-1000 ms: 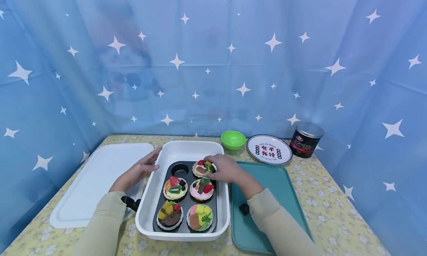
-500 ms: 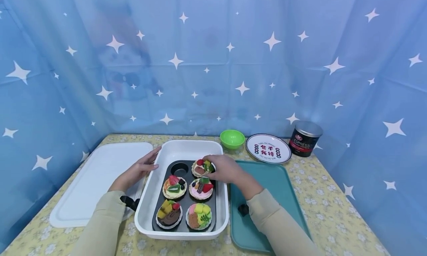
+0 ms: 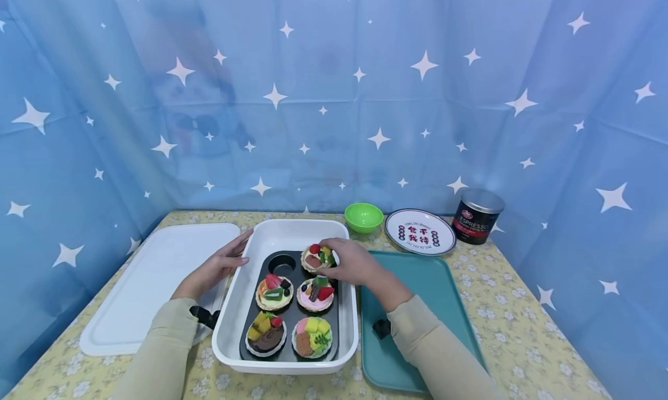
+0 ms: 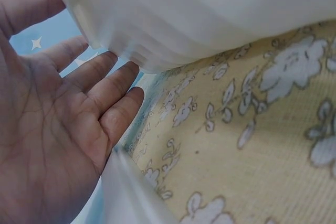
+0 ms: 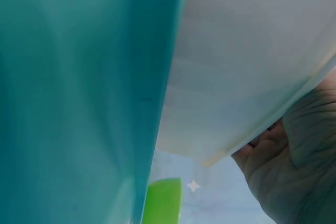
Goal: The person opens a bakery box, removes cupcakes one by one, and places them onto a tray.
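A white rectangular tub [image 3: 235, 324] stands mid-table and holds a dark muffin tin [image 3: 285, 327]. My right hand [image 3: 352, 262] pinches a fruit-topped tart [image 3: 313, 262] at the tin's far right cup; its fingers partly cover the tart. Another tart with pink cream [image 3: 309, 298] sits just nearer, beside several more in the tin. The far left cup [image 3: 282, 264] holds none. Against the tub's left rim my left hand [image 3: 219, 265] rests with extended fingers, its palm visible in the left wrist view. In the right wrist view the tub wall [image 5: 241, 61] hides the right fingertips.
A white tray [image 3: 151, 290] lies left of the tub, a teal tray [image 3: 425, 307] right of it. Along the back stand a green bowl [image 3: 364, 217], a plate with red lettering [image 3: 420, 232] and an espresso tin [image 3: 477, 216]. A starry curtain [image 3: 334, 98] encloses the table.
In the last half second the tart in my right hand has risen slightly from its cup. My left hand has stayed at the tub's rim.
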Demonstrator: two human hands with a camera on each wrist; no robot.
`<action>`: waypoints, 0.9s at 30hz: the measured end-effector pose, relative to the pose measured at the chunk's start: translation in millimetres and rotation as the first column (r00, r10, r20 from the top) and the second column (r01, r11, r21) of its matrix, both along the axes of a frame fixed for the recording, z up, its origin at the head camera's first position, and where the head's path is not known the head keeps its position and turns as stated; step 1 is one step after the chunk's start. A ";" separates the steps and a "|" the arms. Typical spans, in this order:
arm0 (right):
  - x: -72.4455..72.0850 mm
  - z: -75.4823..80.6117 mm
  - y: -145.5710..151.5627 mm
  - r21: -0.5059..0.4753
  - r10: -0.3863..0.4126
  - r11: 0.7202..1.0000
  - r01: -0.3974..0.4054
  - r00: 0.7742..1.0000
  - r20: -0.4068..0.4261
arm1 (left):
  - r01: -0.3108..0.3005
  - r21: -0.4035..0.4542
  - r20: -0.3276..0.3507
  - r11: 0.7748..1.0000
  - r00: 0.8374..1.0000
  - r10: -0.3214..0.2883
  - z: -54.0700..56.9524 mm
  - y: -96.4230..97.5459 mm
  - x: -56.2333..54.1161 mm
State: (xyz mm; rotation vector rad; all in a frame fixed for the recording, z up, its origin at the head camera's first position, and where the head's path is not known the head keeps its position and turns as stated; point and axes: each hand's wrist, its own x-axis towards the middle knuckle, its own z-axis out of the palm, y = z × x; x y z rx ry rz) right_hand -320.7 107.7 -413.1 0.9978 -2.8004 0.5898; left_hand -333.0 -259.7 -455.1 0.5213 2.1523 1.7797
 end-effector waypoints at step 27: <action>-3.1 24.7 18.3 -0.127 -0.002 0.992 0.001 1.000 -0.011 | -0.024 -0.004 0.007 1.000 1.000 0.024 -3.2 0.9 -1.1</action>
